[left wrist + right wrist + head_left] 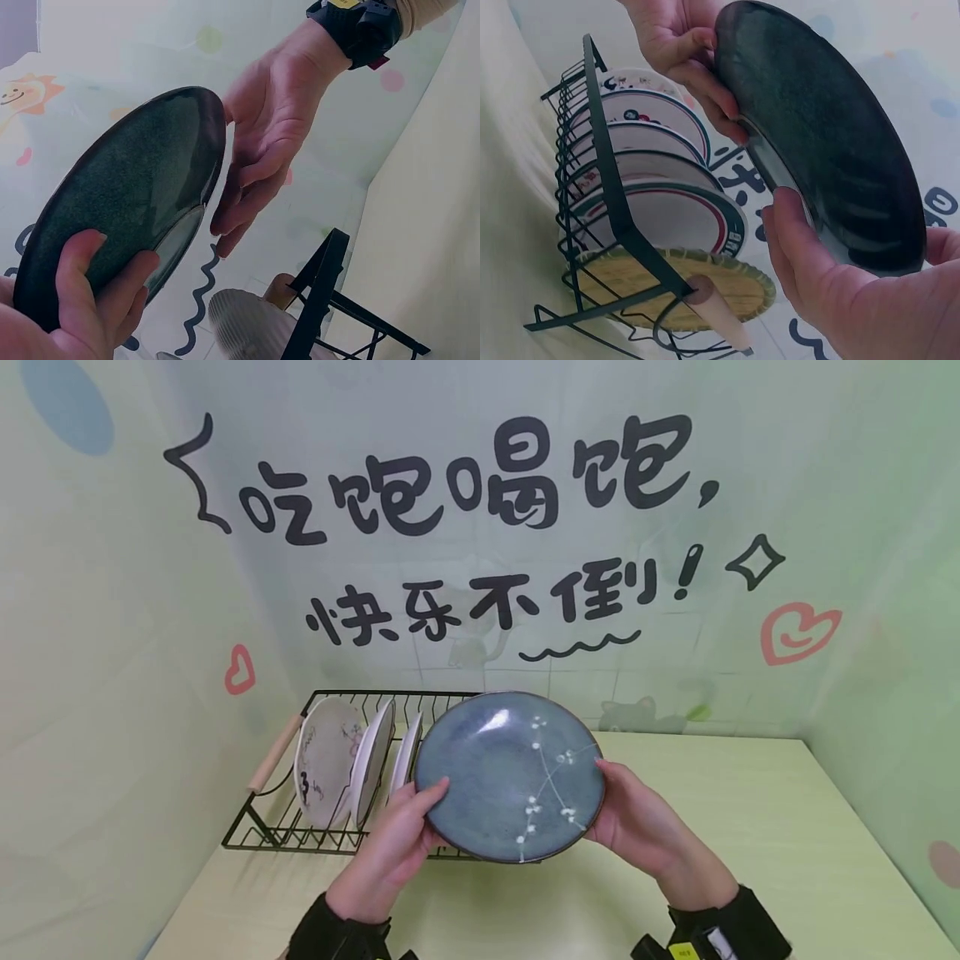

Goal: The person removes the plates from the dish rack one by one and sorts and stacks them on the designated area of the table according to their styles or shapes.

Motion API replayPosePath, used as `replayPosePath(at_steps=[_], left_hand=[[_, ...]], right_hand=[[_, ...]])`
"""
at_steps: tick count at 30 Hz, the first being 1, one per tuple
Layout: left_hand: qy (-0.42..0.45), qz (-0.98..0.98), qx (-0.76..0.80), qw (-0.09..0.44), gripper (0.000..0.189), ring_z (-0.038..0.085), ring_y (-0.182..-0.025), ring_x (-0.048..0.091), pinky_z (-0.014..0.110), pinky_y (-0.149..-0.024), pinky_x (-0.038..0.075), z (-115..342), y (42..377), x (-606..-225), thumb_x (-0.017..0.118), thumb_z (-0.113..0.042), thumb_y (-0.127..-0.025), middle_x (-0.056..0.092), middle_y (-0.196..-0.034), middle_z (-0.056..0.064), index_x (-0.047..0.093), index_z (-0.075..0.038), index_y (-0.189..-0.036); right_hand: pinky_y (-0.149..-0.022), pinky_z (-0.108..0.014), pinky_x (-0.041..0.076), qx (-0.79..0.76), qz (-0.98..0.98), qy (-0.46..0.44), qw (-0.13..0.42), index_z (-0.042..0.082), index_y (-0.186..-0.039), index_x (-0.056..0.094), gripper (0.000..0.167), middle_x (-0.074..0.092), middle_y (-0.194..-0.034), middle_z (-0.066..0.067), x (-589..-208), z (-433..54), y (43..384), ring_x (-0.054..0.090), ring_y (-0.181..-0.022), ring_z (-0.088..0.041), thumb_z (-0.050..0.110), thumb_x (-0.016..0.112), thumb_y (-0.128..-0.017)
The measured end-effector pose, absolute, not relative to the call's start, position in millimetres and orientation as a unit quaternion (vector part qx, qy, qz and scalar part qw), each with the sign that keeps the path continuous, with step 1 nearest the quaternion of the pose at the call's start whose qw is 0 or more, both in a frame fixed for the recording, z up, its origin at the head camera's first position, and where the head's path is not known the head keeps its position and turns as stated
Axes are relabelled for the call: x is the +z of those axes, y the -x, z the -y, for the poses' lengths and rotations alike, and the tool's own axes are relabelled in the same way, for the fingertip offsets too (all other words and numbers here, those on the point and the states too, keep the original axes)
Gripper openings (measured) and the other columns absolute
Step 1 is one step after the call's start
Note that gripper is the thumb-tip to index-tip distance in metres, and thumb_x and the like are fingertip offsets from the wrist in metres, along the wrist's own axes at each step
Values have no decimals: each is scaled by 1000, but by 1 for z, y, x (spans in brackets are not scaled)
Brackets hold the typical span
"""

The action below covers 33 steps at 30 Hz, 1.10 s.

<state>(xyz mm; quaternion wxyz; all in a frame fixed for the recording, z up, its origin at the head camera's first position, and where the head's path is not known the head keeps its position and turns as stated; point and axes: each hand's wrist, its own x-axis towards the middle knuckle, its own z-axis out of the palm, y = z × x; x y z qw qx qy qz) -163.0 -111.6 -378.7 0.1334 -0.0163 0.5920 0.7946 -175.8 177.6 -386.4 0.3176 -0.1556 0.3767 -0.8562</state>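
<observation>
A round blue-grey plate (pixel 487 793) with a dark rim and white blossom branches is held up above the table, its face tilted toward the head camera. My left hand (pixel 393 843) grips its lower left side, thumb over the face and fingers underneath. On the opposite side, my right hand (pixel 637 818) holds the rim, with fingers behind the plate. The right wrist view shows the plate's dark glossy underside (pixel 810 127) and the fingers against its foot ring. Behind the plate stands a black wire dish rack (pixel 300 850), partly hidden.
Patterned white plates (pixel 326 768) stand upright in the rack. In the right wrist view several plates line up there, with a round woven piece (pixel 675 289) at the near end. The rack has a wooden handle (pixel 276 752). A pale table (pixel 750 827) meets printed cloth walls (pixel 862 527).
</observation>
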Motion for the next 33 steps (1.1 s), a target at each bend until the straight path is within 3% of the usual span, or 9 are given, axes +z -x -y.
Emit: replayPosePath(at_steps=[2,9,17,25,33], left_hand=[[12,-592,793,141,56,19,-89,64,24,-62,54,109,163,-379,49,-24,-97,54,-117,22,29,4,-141],[0,-596,787,162,57,20,-89,66,26,-66,56,106,163,-382,50,-24,-97,54,-118,23,28,6,-141],[-22,-589,786,187,58,17,-84,68,27,-67,57,106,164,-384,50,-25,-98,59,-109,15,27,8,-140],[-29,-592,783,188,59,19,-87,67,28,-68,57,104,165,-385,51,-28,-97,58,-112,16,29,7,-139],[-31,-602,775,189,65,22,-94,66,33,-75,56,103,162,-384,53,-37,-95,56,-121,22,30,5,-140]], right_hand=[[-95,-38,48,-857,-379,149,316,15,-144,20,41,57,-128,-3,-386,-176,172,58,-114,-21,27,18,-105],[-90,-29,50,-853,-439,82,270,4,-134,30,35,64,-114,-2,-384,-173,161,63,-105,-15,7,28,-100],[-90,-32,52,-851,-453,94,249,4,-132,35,32,66,-113,-4,-383,-177,157,64,-104,-17,7,33,-101],[-91,-34,51,-869,-412,91,258,4,-133,30,31,64,-116,-6,-382,-182,155,62,-107,-18,9,29,-102],[-90,-33,52,-872,-409,95,253,7,-130,38,30,65,-115,-5,-380,-184,150,63,-106,-19,7,28,-102]])
